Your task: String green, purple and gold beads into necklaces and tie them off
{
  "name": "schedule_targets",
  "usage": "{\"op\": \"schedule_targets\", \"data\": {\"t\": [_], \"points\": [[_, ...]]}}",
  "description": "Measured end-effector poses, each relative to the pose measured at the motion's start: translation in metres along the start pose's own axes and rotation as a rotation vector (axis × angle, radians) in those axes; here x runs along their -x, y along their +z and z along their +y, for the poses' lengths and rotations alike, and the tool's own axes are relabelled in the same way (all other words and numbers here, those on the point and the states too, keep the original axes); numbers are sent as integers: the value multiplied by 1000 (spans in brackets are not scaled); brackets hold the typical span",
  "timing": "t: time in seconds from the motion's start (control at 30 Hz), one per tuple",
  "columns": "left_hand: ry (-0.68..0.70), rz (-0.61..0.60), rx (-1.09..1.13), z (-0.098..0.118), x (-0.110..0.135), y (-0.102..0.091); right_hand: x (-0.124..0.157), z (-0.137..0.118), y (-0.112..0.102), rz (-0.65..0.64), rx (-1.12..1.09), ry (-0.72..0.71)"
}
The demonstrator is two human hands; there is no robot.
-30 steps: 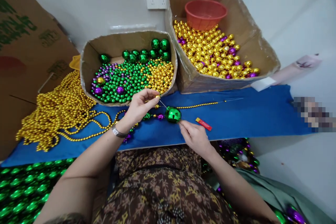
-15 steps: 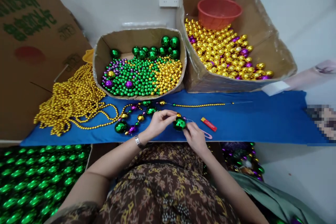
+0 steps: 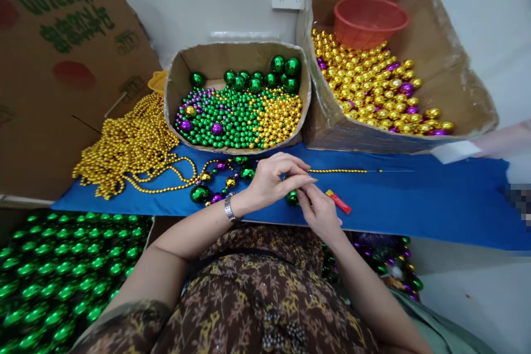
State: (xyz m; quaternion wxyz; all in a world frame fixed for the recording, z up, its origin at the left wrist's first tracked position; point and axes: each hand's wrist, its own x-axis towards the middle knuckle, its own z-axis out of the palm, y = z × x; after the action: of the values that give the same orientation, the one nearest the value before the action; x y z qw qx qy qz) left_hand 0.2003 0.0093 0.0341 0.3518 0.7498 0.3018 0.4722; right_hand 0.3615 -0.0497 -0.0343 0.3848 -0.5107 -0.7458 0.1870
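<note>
My left hand (image 3: 276,180) and my right hand (image 3: 317,210) meet over a large green bead (image 3: 291,197) on the blue cloth (image 3: 415,199). Both hands have their fingers pinched together at the bead, which is mostly hidden under them. The thread between the fingers is too thin to make out. A strand of mixed green, purple and gold beads (image 3: 215,180) trails left from my left hand. A thin gold bead strand on a needle (image 3: 344,171) lies just beyond my hands.
A small box (image 3: 236,52) holds green, gold and purple beads. A bigger box (image 3: 415,55) holds gold beads and a red basket (image 3: 369,19). A heap of gold strands (image 3: 128,149) lies left, a red lighter (image 3: 338,201) beside my right hand, green beads (image 3: 62,271) below left.
My hands drew the green bead down toward the table's near edge and closed over it. My left hand came down from a raised pinch. The camera drifted left.
</note>
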Motion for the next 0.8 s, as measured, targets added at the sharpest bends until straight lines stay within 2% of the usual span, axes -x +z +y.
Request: {"op": "schedule_targets", "data": {"t": [0.13,0.23,0.3,0.37,0.47,0.57,0.63,0.7,0.8], "points": [[-47,23,92,4,-3,0,0,3,1,36,-23,10],[-132,86,182,-6,0,1,-4,2,-12,64,-17,92],[-195,57,221,-16,4,4,-9,-2,-22,101,-56,178],[-186,-85,204,-26,8,10,-15,-8,-30,128,-157,227],[-38,-343,109,-42,16,26,-22,-19,-35,129,-338,219],[57,-478,-7,-60,25,46,-25,-29,-37,144,-439,221],[81,-512,-112,-73,32,57,-26,-32,-44,226,-486,236],[104,-522,-234,-84,37,63,-27,-30,-57,371,-522,236],[145,-487,-398,-86,46,56,-29,-22,-83,617,-566,192]]}}
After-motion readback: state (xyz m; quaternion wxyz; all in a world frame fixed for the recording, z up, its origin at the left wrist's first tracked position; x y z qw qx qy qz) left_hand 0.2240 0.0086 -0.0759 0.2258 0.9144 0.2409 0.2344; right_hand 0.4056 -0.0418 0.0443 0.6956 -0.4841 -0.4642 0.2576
